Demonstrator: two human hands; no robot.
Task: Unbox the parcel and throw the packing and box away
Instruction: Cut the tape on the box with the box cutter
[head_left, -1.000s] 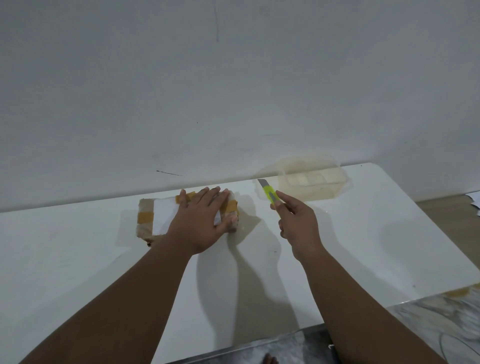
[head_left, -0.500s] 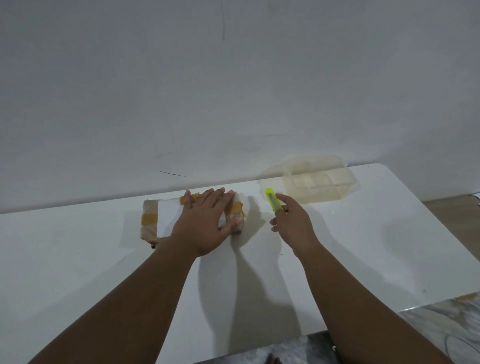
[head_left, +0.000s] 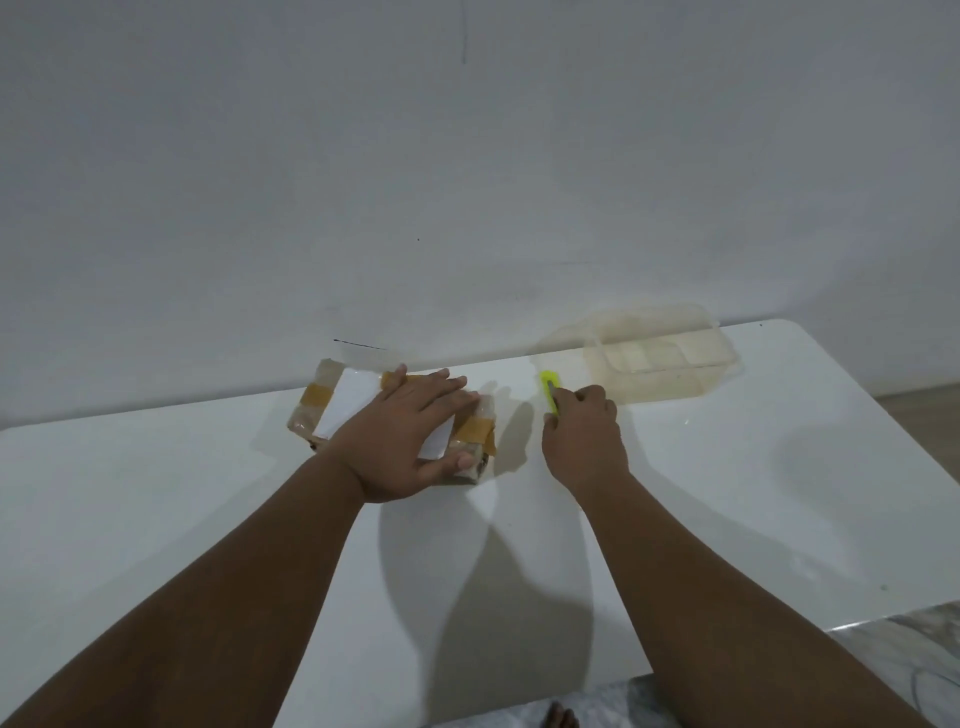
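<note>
Crucially, the parcel (head_left: 353, 408) lies on the desk (head_left: 208, 519) just left of the right hand (head_left: 584, 441), which grips a yellow cutter (head_left: 549, 389); the parcel's long axis runs left-right, with the left hand (head_left: 410, 441) pressing flat on top.

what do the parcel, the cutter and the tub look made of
Parcel: probably cardboard under shiny clear wrap, with tan tape strips and a white paper label. Cutter: smooth bright yellow-green plastic, by its colour; blade not visible. Tub: cloudy translucent plastic, since its far wall shows through the near one.
</note>
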